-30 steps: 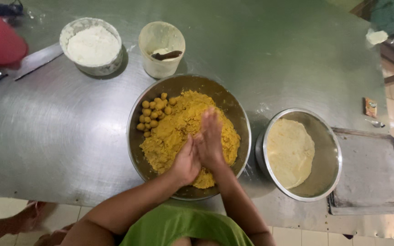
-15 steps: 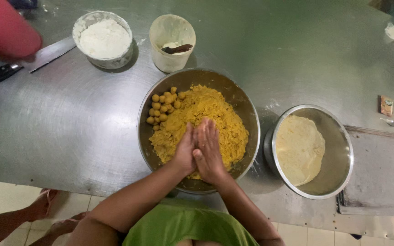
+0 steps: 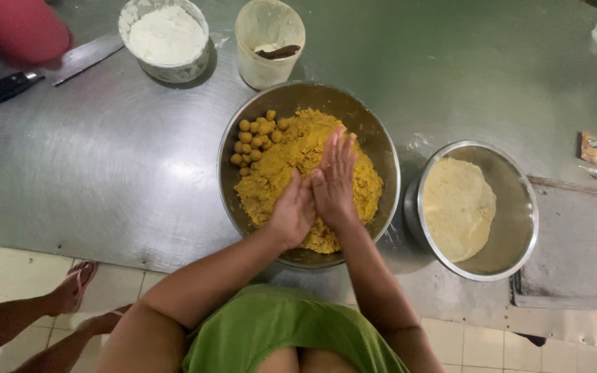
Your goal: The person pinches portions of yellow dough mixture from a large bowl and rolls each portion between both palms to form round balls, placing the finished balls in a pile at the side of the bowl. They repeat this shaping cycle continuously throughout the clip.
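Hands (image 3: pixel 316 193) (pressed together) over yellow mixture (image 3: pixel 291 166)

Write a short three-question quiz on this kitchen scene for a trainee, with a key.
1. True or false: the left hand and right hand are pressed together over the big bowl of yellow mix.
2. Where in that bowl do the small balls lie? A. far-left side B. near-right side C. outside it
3. What does the steel bowl on the right hold?

Key
1. True
2. A
3. A pale, flat round of dough
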